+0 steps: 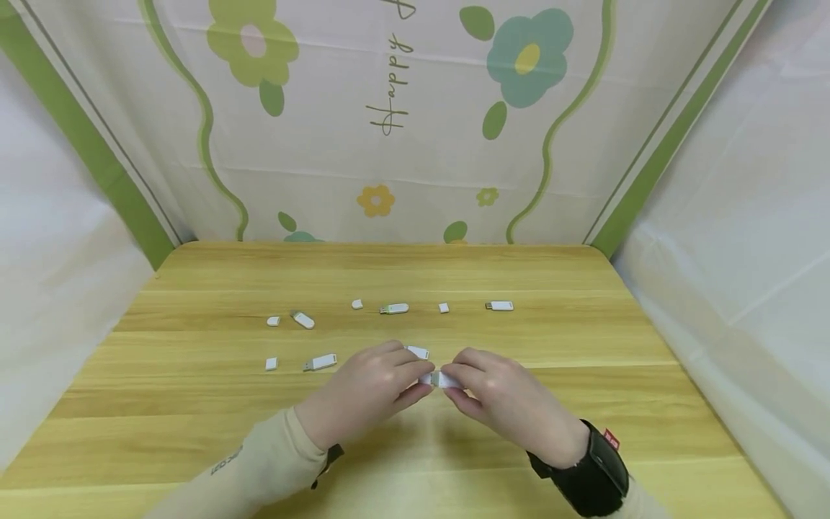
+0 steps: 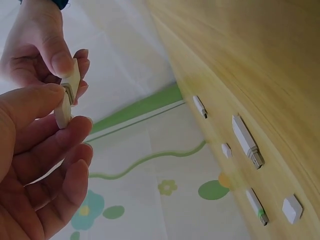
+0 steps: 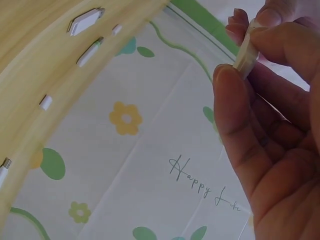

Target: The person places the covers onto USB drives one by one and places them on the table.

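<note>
Near the table's middle both hands meet at a white USB flash drive [image 1: 447, 380]. My right hand [image 1: 502, 389] pinches its body between thumb and fingers. My left hand [image 1: 382, 378] pinches the small white cap [image 2: 63, 114] at the other end. A greyish band shows between the two white parts, in line with each other; how far the cap sits on the connector I cannot tell. Just behind the fingers lies another white drive [image 1: 418, 352], partly hidden by the left hand. An uncapped drive [image 1: 320, 362] lies to the left of the left hand.
Farther back lie more uncapped drives: one at left [image 1: 302, 320], a green-trimmed one [image 1: 394, 308] and one at right [image 1: 499, 306]. Loose white caps [image 1: 271, 364] lie beside several drives. A flowered curtain [image 1: 389, 158] hangs behind the wooden table [image 1: 551, 274].
</note>
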A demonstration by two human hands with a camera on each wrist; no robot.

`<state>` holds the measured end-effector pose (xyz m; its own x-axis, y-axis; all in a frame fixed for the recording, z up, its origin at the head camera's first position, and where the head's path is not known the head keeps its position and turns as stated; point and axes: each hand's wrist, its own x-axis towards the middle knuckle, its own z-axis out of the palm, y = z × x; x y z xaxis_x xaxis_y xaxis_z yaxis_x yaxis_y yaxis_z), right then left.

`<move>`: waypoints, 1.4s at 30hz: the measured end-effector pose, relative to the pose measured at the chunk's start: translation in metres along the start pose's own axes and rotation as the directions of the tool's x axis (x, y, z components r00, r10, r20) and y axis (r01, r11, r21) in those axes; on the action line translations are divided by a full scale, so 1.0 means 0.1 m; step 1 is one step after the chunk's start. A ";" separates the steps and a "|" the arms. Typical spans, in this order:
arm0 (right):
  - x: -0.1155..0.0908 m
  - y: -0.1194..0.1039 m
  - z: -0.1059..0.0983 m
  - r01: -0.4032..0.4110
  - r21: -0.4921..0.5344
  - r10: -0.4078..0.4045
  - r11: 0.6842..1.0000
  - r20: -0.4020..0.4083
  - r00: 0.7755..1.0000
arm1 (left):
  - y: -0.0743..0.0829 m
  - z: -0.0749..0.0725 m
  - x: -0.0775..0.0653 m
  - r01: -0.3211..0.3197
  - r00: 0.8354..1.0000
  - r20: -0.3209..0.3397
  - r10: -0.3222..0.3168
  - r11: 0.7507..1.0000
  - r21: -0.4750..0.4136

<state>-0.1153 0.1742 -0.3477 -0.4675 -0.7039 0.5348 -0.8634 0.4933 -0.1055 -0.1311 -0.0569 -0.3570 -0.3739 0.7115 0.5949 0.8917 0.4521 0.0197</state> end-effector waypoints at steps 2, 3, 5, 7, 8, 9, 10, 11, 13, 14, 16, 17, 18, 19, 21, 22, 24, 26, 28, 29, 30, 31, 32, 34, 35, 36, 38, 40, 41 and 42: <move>0.00 0.01 0.00 0.002 -0.001 -0.002 1.000 0.000 1.000 | 0.00 0.01 0.00 0.004 1.000 0.002 -0.003 1.000 -0.005; 0.00 0.02 0.01 0.002 -0.001 -0.002 1.000 0.000 1.000 | 0.00 0.01 0.01 0.007 1.000 0.005 -0.007 1.000 -0.012; -0.01 0.03 0.01 0.003 0.001 -0.003 1.000 0.003 1.000 | 0.00 0.02 0.01 0.013 1.000 0.018 -0.012 1.000 -0.024; -0.01 0.04 0.02 0.003 0.004 -0.003 1.000 0.004 1.000 | 0.00 0.03 0.02 0.022 0.999 0.031 -0.021 0.999 -0.036; 0.00 0.05 0.02 0.002 0.005 -0.002 1.000 0.004 1.000 | -0.01 0.03 0.02 0.026 0.999 0.039 -0.025 0.999 -0.040; 0.00 0.05 0.02 0.003 0.004 -0.003 1.000 0.003 1.000 | -0.01 0.03 0.03 0.030 0.999 0.044 -0.029 0.999 -0.043; 0.00 0.06 0.02 0.002 0.005 -0.002 1.000 0.002 1.000 | -0.01 0.04 0.04 0.034 0.998 0.049 -0.032 0.999 -0.042; 0.00 0.06 0.03 0.001 0.006 -0.001 1.000 0.000 1.000 | -0.01 0.04 0.04 0.037 0.998 0.051 -0.035 0.998 -0.044; 0.00 0.08 0.03 -0.004 0.003 0.004 1.000 -0.004 1.000 | -0.02 0.06 0.06 0.046 0.998 0.054 -0.044 0.998 -0.043; 0.01 0.08 0.03 -0.006 0.001 0.006 1.000 -0.007 1.000 | -0.02 0.06 0.07 0.050 0.997 0.055 -0.048 0.998 -0.043; 0.01 0.10 0.03 -0.012 0.001 0.012 1.000 -0.013 1.000 | -0.03 0.07 0.09 0.061 0.997 0.055 -0.059 0.997 -0.043; 0.01 0.10 0.03 -0.016 0.000 0.016 1.000 -0.017 1.000 | -0.04 0.08 0.10 0.066 0.996 0.054 -0.064 0.997 -0.045; 0.02 0.11 0.04 -0.021 -0.001 0.021 1.000 -0.019 1.000 | -0.05 0.08 0.10 0.071 0.996 0.055 -0.069 0.996 -0.045; 0.02 0.12 0.04 -0.028 -0.002 0.028 1.000 -0.020 0.999 | -0.05 0.09 0.11 0.075 0.996 0.054 -0.073 0.996 -0.043; 0.02 0.14 0.04 -0.043 -0.003 0.043 0.999 -0.022 0.999 | -0.07 0.10 0.12 0.081 0.996 0.051 -0.079 0.996 -0.044; 0.02 0.15 0.05 -0.051 -0.004 0.051 0.999 -0.022 0.998 | -0.08 0.11 0.13 0.081 0.996 0.051 -0.079 0.996 -0.042; 0.02 0.18 0.06 -0.065 0.000 0.065 0.998 -0.021 0.998 | -0.10 0.13 0.15 0.083 0.995 0.051 -0.081 0.996 -0.038; 0.01 0.21 0.07 -0.073 0.004 0.073 0.997 -0.021 0.997 | -0.12 0.16 0.16 0.085 0.995 0.054 -0.083 0.996 -0.033; 0.00 0.24 0.09 -0.076 0.008 0.076 0.997 -0.023 0.997 | -0.14 0.18 0.17 0.089 0.994 0.062 -0.087 0.996 -0.027; 0.00 0.26 0.10 -0.077 0.009 0.077 0.997 -0.025 0.997 | -0.15 0.18 0.18 0.094 0.994 0.067 -0.092 0.995 -0.026; 0.00 0.27 0.11 -0.078 0.009 0.078 0.997 -0.027 0.997 | -0.15 0.19 0.18 0.096 0.993 0.071 -0.095 0.995 -0.023; -0.01 0.29 0.12 -0.078 0.008 0.078 0.997 -0.031 0.996 | -0.16 0.20 0.19 0.102 0.992 0.074 -0.100 0.995 -0.024; -0.01 0.30 0.13 -0.077 0.007 0.078 0.997 -0.037 0.996 | -0.17 0.20 0.20 0.106 0.992 0.077 -0.104 0.994 -0.022; -0.02 0.33 0.15 -0.080 0.001 0.080 0.997 -0.043 0.996 | -0.18 0.22 0.21 0.115 0.990 0.083 -0.113 0.993 -0.022; -0.03 0.34 0.15 -0.081 -0.001 0.081 0.997 -0.044 0.996 | -0.18 0.22 0.22 0.118 0.990 0.085 -0.115 0.993 -0.023; -0.03 0.35 0.16 -0.084 -0.003 0.084 0.996 -0.043 0.996 | -0.19 0.23 0.23 0.119 0.989 0.086 -0.116 0.993 -0.025; -0.04 0.36 0.17 -0.089 -0.008 0.089 0.996 -0.038 0.995 | -0.19 0.24 0.24 0.121 0.989 0.091 -0.118 0.992 -0.027; -0.04 0.38 0.18 -0.098 -0.012 0.097 0.995 -0.029 0.995 | -0.20 0.26 0.25 0.121 0.989 0.095 -0.117 0.992 -0.028; -0.05 0.38 0.18 -0.102 -0.013 0.102 0.995 -0.026 0.994 | -0.21 0.27 0.26 0.119 0.989 0.095 -0.116 0.993 -0.026; -0.05 0.39 0.19 -0.106 -0.015 0.105 0.994 -0.023 0.994 | -0.22 0.29 0.26 0.118 0.989 0.096 -0.115 0.993 -0.025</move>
<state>-0.1502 0.1873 -0.3704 -0.5512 -0.6359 0.5401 -0.8064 0.5723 -0.1491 -0.1674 -0.0328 -0.3648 -0.4964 0.7032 0.5090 0.8477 0.5189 0.1098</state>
